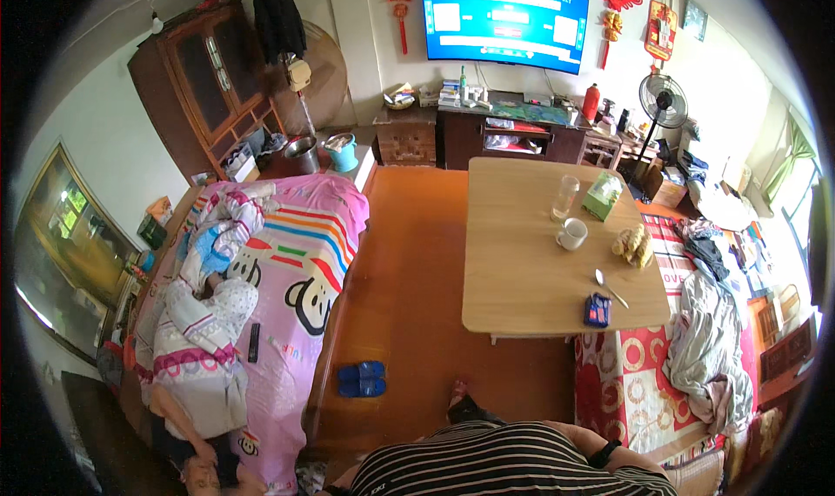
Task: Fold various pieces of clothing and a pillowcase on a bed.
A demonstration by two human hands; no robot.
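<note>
Neither of my hands shows; below me are only my black-and-white striped shirt and part of my right arm with a black wristband. Ahead to the right stands a light wooden table. On it are a clear glass, a green and white box, a white mug and a lumpy yellowish thing whose kind is unclear. Nearer me lie a metal spoon and a small dark blue packet. Nothing on the table is being touched.
On the left a person lies on a bed with a pink cover, beside a black remote. Blue slippers sit on the orange floor. Right, a red patterned seat holds crumpled clothes. A television glows ahead.
</note>
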